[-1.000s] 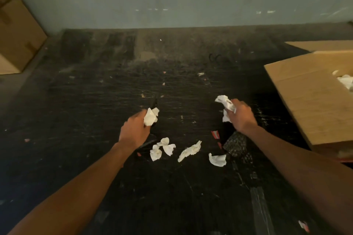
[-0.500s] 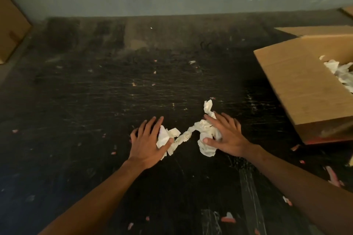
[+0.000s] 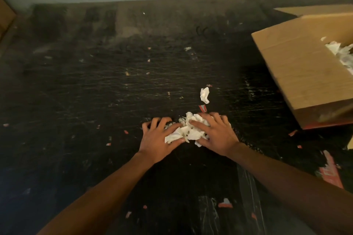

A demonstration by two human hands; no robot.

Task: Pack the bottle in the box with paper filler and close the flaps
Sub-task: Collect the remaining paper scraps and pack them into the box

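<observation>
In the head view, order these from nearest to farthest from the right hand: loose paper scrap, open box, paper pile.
1. paper pile: under the right hand, touching it.
2. loose paper scrap: just beyond the hand.
3. open box: off to the right.

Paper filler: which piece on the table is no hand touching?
The lone crumpled scrap beyond the right hand. The bunch lies under the left hand and the right; other paper sits inside the box.
</observation>
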